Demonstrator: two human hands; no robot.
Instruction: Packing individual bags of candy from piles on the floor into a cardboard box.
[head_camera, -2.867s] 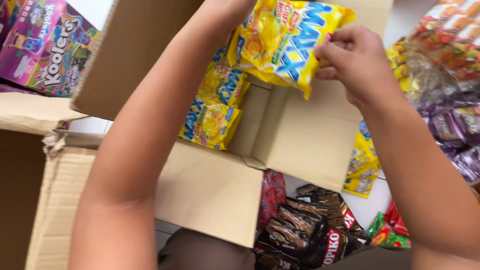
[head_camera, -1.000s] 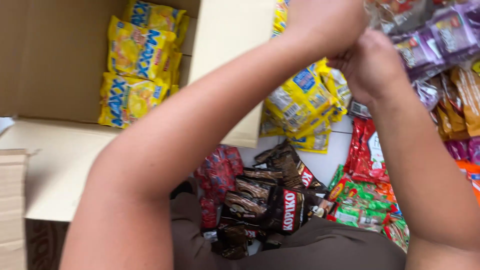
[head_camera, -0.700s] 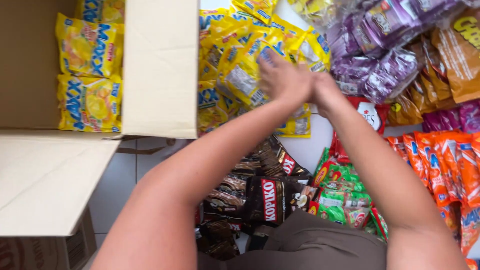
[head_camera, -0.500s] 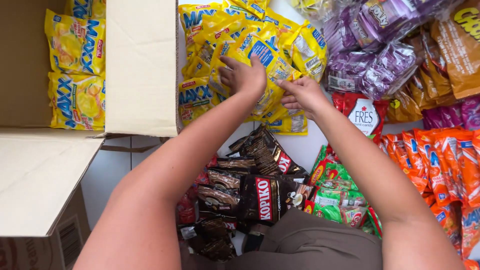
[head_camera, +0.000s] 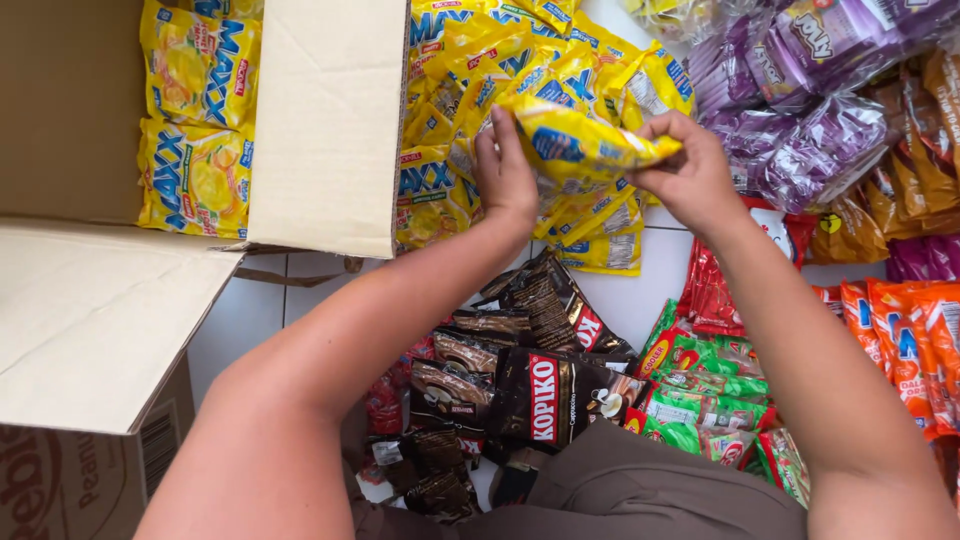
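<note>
Both my hands hold one yellow candy bag (head_camera: 585, 145) above a heap of the same yellow bags (head_camera: 470, 120) on the tiled floor. My left hand (head_camera: 505, 170) grips the bag's left end, and my right hand (head_camera: 690, 175) pinches its right end. The bag is lifted and tilted, a little above the heap. To the left stands an open cardboard box (head_camera: 325, 120) with yellow candy bags (head_camera: 195, 125) stacked inside against its far wall.
Purple candy bags (head_camera: 800, 110) lie at the top right, orange bags (head_camera: 910, 330) at the right edge. Dark brown candy bags (head_camera: 520, 370), red bags (head_camera: 710, 290) and green bags (head_camera: 700, 390) lie near my lap. A box flap (head_camera: 100, 320) juts out at the left.
My hands went from the box to the heap of yellow bags on the right. Half a second ago they reached into the heap; now they hold one bag lifted off it.
</note>
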